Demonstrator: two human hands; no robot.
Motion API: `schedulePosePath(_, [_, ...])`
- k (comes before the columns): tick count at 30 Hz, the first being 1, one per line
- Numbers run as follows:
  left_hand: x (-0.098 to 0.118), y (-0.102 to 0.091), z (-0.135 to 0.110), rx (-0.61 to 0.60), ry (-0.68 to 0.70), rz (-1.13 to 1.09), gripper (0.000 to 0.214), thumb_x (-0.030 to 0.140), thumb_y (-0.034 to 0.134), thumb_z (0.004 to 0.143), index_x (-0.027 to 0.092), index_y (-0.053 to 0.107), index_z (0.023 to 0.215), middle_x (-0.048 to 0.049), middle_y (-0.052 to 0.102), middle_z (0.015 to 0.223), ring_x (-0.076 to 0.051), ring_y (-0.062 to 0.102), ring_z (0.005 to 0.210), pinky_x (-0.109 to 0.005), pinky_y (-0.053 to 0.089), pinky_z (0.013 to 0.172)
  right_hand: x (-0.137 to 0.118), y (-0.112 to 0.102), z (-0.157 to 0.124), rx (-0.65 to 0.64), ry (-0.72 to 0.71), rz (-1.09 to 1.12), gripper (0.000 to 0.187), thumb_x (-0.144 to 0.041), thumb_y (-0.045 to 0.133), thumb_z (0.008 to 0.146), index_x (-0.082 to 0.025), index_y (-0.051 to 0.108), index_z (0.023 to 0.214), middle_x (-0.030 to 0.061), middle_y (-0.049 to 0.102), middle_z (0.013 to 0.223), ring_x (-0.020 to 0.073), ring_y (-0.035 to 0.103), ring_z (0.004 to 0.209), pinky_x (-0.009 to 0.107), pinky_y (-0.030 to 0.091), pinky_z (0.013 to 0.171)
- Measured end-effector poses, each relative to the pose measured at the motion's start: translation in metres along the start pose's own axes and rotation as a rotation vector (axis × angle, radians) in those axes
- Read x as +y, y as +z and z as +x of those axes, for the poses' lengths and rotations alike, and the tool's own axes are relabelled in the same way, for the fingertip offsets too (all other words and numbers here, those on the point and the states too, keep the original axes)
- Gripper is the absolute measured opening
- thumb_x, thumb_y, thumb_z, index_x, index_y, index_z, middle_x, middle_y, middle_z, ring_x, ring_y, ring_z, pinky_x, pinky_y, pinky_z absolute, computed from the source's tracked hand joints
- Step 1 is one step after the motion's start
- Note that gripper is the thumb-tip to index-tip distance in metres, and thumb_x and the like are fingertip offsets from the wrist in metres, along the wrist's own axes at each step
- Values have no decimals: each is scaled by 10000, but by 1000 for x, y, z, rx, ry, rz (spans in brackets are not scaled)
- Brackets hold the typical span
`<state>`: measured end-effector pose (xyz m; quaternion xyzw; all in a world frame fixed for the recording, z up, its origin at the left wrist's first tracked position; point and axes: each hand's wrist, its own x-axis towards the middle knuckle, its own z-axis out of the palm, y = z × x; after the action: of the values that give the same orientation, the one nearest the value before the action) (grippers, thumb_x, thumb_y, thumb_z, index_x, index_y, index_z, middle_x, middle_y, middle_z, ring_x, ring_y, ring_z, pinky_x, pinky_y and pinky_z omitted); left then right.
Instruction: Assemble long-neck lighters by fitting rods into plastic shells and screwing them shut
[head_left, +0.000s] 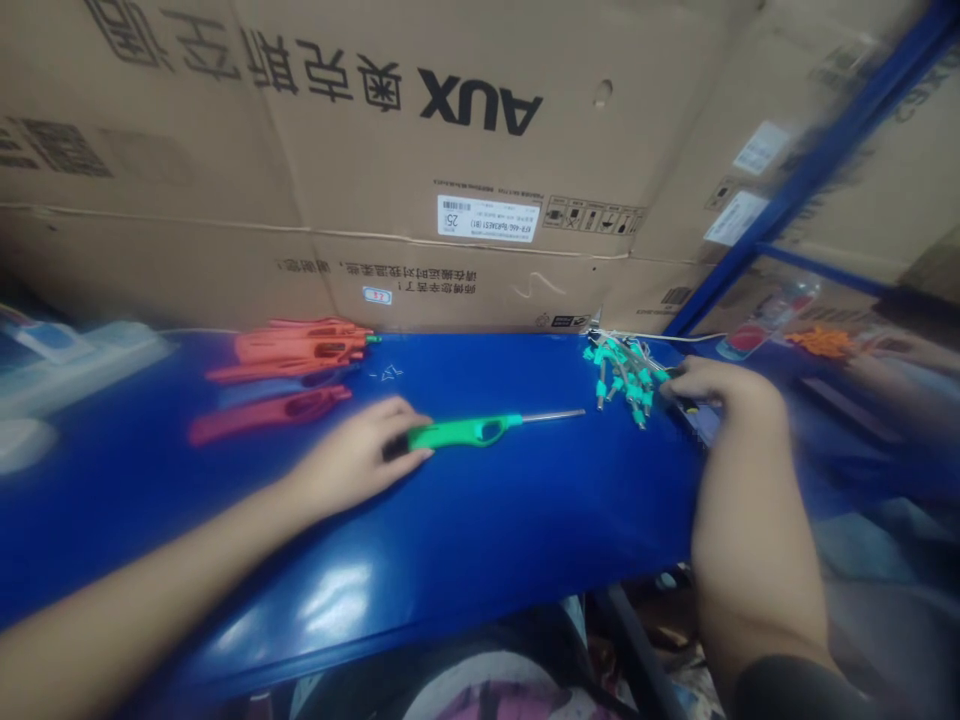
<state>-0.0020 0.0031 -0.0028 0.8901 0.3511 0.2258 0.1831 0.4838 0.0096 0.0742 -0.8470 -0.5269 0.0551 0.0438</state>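
Note:
My left hand [375,447] is closed round the rear end of a green long-nosed lighter [450,433], whose thin metal tube points right over the blue table. My right hand [720,385] is at the right, by a pile of metal lighter nozzles with teal ends [626,375]. Its fingers are bent together at the pile's right edge, and what they hold is too blurred to make out. Beyond my left hand lie a stack of orange-red lighter bodies [300,347] and a separate red lighter body [270,415].
Behind the blue table [495,540] stands a large cardboard sheet [337,160]. A blue metal post [810,160] rises at the right. Past it are a clear plastic bottle [772,315], orange pieces [821,342] and another person's hand [900,350]. Whitish blurred items [90,360] lie far left.

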Motion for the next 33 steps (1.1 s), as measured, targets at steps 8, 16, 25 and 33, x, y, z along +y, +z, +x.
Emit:
schedulePosePath(8, [1, 2, 0, 22, -10, -10, 372, 448, 569, 957, 212, 688, 1218, -79, 627, 1092, -206, 644, 894, -304, 555, 741, -28, -11, -8, 69, 22, 149, 149, -290, 662, 770, -157, 678, 836, 65, 704, 775, 196, 644, 686, 277, 479, 611])
schedulePosePath(16, [1, 1, 0, 14, -17, -6, 377, 457, 590, 946, 205, 686, 1210, -75, 634, 1081, -206, 635, 897, -312, 549, 758, -80, 15, -8, 415, -135, 309, 273, -459, 598, 854, -186, 586, 854, 79, 638, 815, 212, 558, 745, 297, 429, 669])
schedulePosePath(25, [4, 1, -1, 22, -19, -1, 363, 457, 585, 946, 213, 690, 1193, -74, 639, 1082, -203, 640, 880, -317, 554, 758, -87, 17, -14, 508, -215, 436, 187, -392, 612, 845, -211, 577, 879, 39, 596, 760, 190, 545, 707, 286, 432, 644])
schedulePosePath(33, [8, 2, 1, 8, -5, -17, 367, 425, 608, 952, 215, 677, 1245, -82, 638, 1099, -217, 651, 956, -328, 549, 822, -165, 62, -59, 75, -407, 1257, 477, -634, 713, 749, -204, 641, 940, -28, 565, 609, 128, 515, 489, 269, 447, 453])
